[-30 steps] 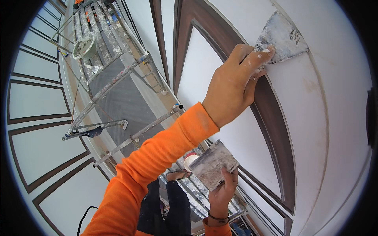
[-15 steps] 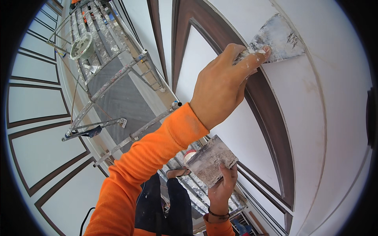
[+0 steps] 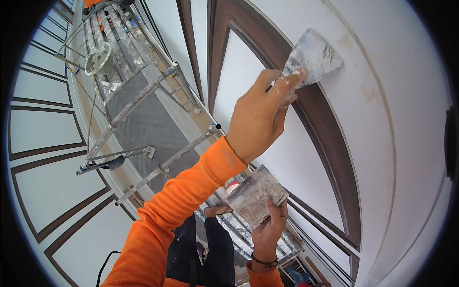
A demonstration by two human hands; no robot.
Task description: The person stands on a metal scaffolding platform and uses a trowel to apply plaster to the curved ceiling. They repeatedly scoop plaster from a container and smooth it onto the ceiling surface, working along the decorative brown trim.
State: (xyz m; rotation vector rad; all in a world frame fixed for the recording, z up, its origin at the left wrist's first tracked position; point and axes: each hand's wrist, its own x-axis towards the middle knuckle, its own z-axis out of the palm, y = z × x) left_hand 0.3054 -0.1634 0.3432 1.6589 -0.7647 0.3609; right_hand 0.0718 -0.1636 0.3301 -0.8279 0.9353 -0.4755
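Pressing a putty knife (image 3: 313, 56) against the white wall (image 3: 397, 143), the left hand (image 3: 260, 117) grips its handle; the right hand (image 3: 267, 229) clasps a plaster-caked hawk board (image 3: 256, 195) below, above paint-spattered scaffolding (image 3: 138, 95).

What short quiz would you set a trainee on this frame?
1. True or false: the left hand holds a putty knife to the white wall.
2. What does the right hand hold? A) a bucket B) a flat, putty-smeared board C) a brush
3. Fill in: far below the hands stands a paint-spattered metal ____.

Key:
1. True; its fingers lie along the blade.
2. B
3. scaffold
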